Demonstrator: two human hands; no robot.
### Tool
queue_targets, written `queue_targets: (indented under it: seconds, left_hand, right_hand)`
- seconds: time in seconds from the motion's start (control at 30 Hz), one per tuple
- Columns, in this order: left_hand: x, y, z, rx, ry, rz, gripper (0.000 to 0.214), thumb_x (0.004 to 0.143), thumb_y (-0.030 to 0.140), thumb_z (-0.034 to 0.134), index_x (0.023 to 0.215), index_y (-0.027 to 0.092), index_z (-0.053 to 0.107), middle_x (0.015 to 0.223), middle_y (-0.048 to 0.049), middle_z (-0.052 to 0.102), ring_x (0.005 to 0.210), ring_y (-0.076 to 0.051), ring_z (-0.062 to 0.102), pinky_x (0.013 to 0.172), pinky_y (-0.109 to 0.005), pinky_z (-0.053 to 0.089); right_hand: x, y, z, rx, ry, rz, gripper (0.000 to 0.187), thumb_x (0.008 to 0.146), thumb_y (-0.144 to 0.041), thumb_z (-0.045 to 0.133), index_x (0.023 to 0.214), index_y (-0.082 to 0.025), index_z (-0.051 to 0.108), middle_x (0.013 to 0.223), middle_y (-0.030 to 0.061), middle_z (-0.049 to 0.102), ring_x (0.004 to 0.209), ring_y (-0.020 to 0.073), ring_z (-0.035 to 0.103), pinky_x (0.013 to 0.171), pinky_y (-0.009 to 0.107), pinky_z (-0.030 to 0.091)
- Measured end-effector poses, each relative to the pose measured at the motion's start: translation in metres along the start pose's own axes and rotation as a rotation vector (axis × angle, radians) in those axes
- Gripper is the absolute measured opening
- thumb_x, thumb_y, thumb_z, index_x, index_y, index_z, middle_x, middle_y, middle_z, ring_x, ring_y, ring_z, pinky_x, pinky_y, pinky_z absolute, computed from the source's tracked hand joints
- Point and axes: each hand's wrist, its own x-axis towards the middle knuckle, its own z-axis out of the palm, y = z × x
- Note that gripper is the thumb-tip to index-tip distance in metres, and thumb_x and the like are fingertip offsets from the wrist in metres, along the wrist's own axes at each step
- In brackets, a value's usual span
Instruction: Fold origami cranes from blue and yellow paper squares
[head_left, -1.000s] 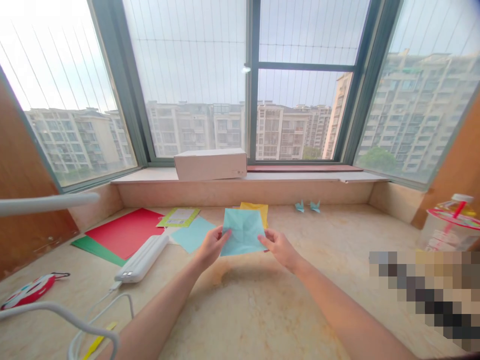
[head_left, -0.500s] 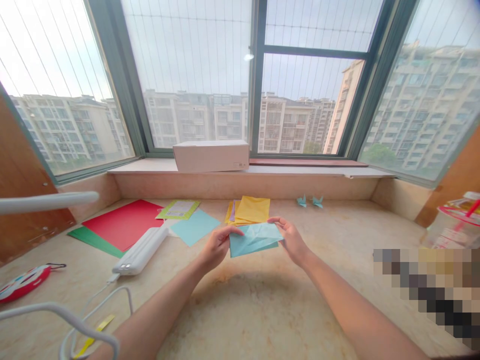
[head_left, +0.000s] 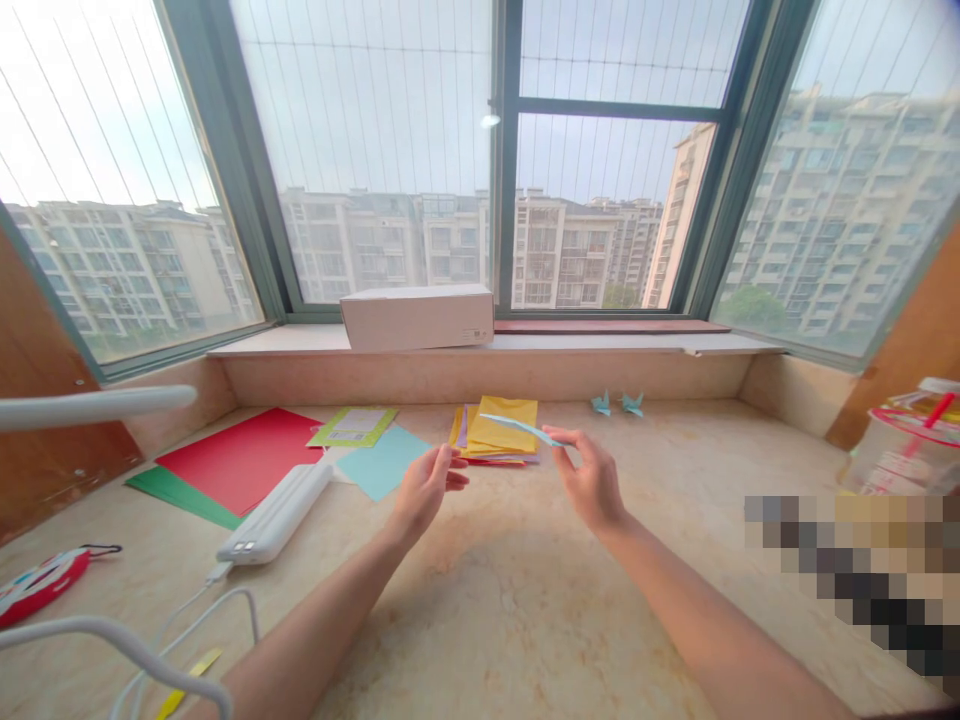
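Head camera looks down on a marble counter (head_left: 487, 600) below a bay window. Behind the hands lies a stack of coloured sheets (head_left: 506, 428) with yellow on top. To its left are a loose light-blue sheet (head_left: 382, 462), a yellow-green packet (head_left: 352, 427), a red sheet (head_left: 240, 460) lying over a green sheet (head_left: 176, 490), and a white power bank (head_left: 274, 515) with its cable (head_left: 225, 600) trailing toward the near edge. Two small blue paper cranes (head_left: 616, 404) stand near the back wall.

A white box (head_left: 416, 318) sits closed on the sill, its contents hidden. At far right is a clear cup (head_left: 904, 455) with a red-rimmed lid; what it holds cannot be told.

The right hand (head_left: 592, 480) pinches the right end of a folded light-blue paper (head_left: 514, 426), held above the counter and seen nearly edge-on in front of the stack. The left hand (head_left: 424, 490) is loosely spread and empty, just below the paper's left end and not touching it.
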Motion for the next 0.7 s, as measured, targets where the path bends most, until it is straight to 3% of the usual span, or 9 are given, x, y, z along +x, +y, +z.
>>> queue_targets:
  seconds: [0.03, 0.1, 0.17, 0.27, 0.53, 0.7]
  left_hand:
    - [-0.003, 0.002, 0.001, -0.082, -0.123, -0.087, 0.059, 0.089, 0.064, 0.044, 0.098, 0.009, 0.064, 0.092, -0.0146, 0.070, 0.077, -0.023, 0.070, 0.077, -0.039, 0.056]
    - [-0.011, 0.007, 0.006, -0.280, -0.351, -0.177, 0.066, 0.087, 0.070, 0.042, 0.099, 0.009, 0.066, 0.101, -0.0173, 0.071, 0.089, -0.028, 0.071, 0.083, -0.042, 0.054]
    - [-0.018, 0.011, 0.014, -0.435, -0.389, -0.168, 0.064, 0.086, 0.070, 0.044, 0.095, 0.011, 0.067, 0.100, -0.0157, 0.073, 0.092, -0.027, 0.070, 0.087, -0.041, 0.053]
    - [-0.025, 0.017, 0.024, -0.479, -0.316, -0.113, 0.043, 0.088, 0.053, 0.058, 0.103, 0.013, 0.066, 0.100, -0.0124, 0.074, 0.090, -0.024, 0.070, 0.085, -0.037, 0.053]
    - [-0.027, 0.013, 0.027, -0.442, -0.184, -0.057, 0.032, 0.083, 0.033, 0.070, 0.108, 0.013, 0.065, 0.108, -0.0123, 0.073, 0.091, -0.023, 0.069, 0.083, -0.037, 0.055]
    - [-0.029, 0.012, 0.027, -0.456, -0.198, -0.074, 0.031, 0.080, 0.031, 0.072, 0.104, 0.012, 0.068, 0.105, -0.0132, 0.073, 0.097, -0.027, 0.069, 0.093, -0.044, 0.052]
  right_hand:
    - [-0.001, -0.001, -0.001, -0.047, -0.040, -0.124, 0.014, 0.092, -0.022, 0.052, 0.100, -0.024, 0.063, 0.118, 0.0105, 0.071, 0.110, 0.0257, 0.065, 0.098, 0.046, 0.046]
    - [-0.004, -0.003, 0.000, -0.081, -0.166, -0.344, 0.017, 0.093, -0.016, 0.049, 0.101, -0.023, 0.061, 0.123, 0.0108, 0.069, 0.114, 0.0237, 0.064, 0.099, 0.046, 0.046]
    - [-0.005, -0.006, 0.005, -0.078, -0.285, -0.498, 0.018, 0.094, -0.012, 0.049, 0.103, -0.023, 0.061, 0.125, 0.0111, 0.067, 0.117, 0.0220, 0.063, 0.099, 0.045, 0.046]
    - [-0.004, -0.013, 0.011, -0.071, -0.388, -0.607, 0.019, 0.094, -0.011, 0.050, 0.105, -0.022, 0.061, 0.129, 0.0108, 0.065, 0.123, 0.0203, 0.059, 0.101, 0.043, 0.046]
    - [0.000, -0.021, 0.005, -0.121, -0.502, -0.639, 0.014, 0.097, -0.017, 0.052, 0.106, -0.021, 0.061, 0.133, 0.0102, 0.062, 0.128, 0.0210, 0.054, 0.108, 0.045, 0.041]
    - [-0.007, -0.018, 0.008, 0.027, -0.377, -0.422, 0.008, 0.096, -0.022, 0.053, 0.098, -0.021, 0.061, 0.128, 0.0121, 0.065, 0.122, 0.0232, 0.059, 0.101, 0.045, 0.045]
